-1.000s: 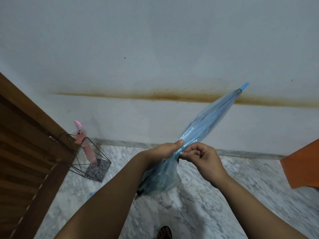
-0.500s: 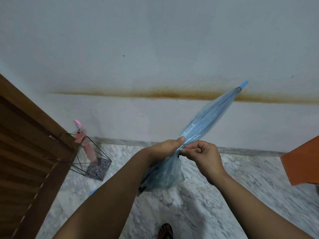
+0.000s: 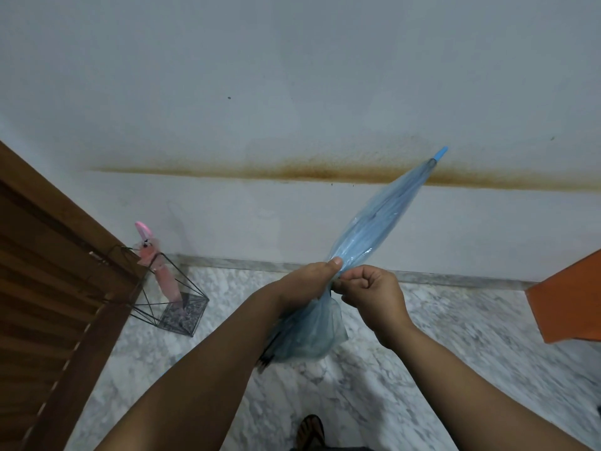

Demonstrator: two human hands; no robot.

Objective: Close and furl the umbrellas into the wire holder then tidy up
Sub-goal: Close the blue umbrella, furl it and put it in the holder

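Head view: left hand (image 3: pixel 312 275) grips the blue umbrella (image 3: pixel 374 222) mid-canopy to keep folds bunched; right hand (image 3: pixel 374 291), just beside it, pinches something too small to identify; wire holder (image 3: pixel 182 307) sits far left.

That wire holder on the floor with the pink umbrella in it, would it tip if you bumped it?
Probably, yes. The wire holder is thin open wire, so it looks light. The pink umbrella leans out above its rim, putting weight high and off-centre. Its flat base on the smooth marble floor might also slide.

One umbrella (image 3: pixel 159 268) stands in the wire holder (image 3: pixel 175 307), left of the hand-held umbrella (image 3: pixel 374 222).
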